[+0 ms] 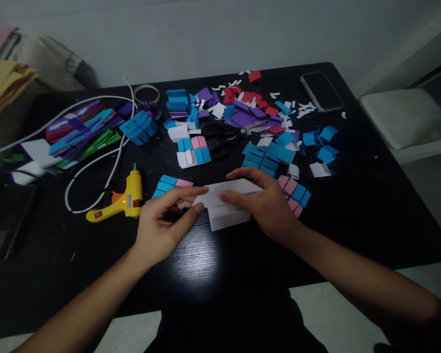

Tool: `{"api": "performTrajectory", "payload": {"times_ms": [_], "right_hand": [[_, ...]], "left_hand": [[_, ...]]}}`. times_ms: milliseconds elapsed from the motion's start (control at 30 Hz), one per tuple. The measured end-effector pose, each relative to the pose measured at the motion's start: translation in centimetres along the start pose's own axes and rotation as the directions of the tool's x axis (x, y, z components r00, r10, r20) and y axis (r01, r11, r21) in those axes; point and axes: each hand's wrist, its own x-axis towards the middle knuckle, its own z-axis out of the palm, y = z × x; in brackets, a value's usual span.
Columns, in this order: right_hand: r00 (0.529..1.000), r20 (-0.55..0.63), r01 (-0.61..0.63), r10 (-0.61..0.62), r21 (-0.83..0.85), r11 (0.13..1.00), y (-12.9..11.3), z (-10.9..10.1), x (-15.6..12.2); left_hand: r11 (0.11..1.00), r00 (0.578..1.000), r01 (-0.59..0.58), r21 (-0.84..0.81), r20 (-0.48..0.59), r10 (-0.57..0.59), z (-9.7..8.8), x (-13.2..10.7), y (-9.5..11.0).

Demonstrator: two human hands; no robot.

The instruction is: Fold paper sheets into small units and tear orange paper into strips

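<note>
table (353, 206): most of frame | left hand (159, 223), left of centre: thumb and forefinger nearly together, pinching left end of paper (212, 197) | right hand (272, 205), right of centre: thumb atop, clasping right end | paper: white, folded, frame centre | glue gun (133, 190): centre left | phone (322, 91): upper right

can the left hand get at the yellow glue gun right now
Probably yes: the yellow glue gun lies close beside the left hand, with nothing visible between them. That hand is on the white paper, but the right hand holds it too, so letting go looks possible.
</note>
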Motion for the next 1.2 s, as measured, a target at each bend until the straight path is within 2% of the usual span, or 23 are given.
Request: {"api": "performTrajectory", "payload": {"times_ms": [200, 400, 533, 633, 800, 1000, 1200], "right_hand": [[0.994, 0.102, -0.032, 0.036, -0.046, 0.998, -0.5, -0.6, 0.5], [0.959, 0.262, -0.115, 0.112, -0.004, 0.993, -1.6, -1.9, 1.4], [0.913, 0.367, -0.165, 0.175, -0.059, 0.985, -1.8, -2.4, 1.8], [0.854, 0.472, -0.174, 0.218, -0.136, 0.975, -1.6, -2.6, 1.9], [0.796, 0.546, -0.177, 0.260, -0.201, 0.963, -1.3, -2.3, 1.7], [0.799, 0.531, -0.200, 0.283, -0.208, 0.957, -0.6, -1.8, 1.5], [0.837, 0.483, -0.180, 0.257, -0.201, 0.963, -0.3, -1.5, 1.2]], "left_hand": [[1.000, 1.000, 0.013, 0.016, 0.008, -0.013, 0.0, 0.1, -0.1], [0.990, 0.997, -0.066, 0.124, 0.054, 0.059, -0.4, 0.2, -0.5], [0.974, 0.984, -0.134, 0.182, 0.139, 0.109, -0.9, 0.3, -0.5], [0.969, 0.964, -0.177, 0.170, 0.227, 0.137, -1.1, 0.3, -0.5], [0.978, 0.931, -0.173, 0.120, 0.344, 0.123, -1.0, 0.3, -0.6], [0.983, 0.913, -0.158, 0.097, 0.395, 0.108, -0.9, 0.4, -0.6], [0.996, 0.910, -0.045, 0.073, 0.415, 0.011, -0.8, 0.5, -0.3]]}}
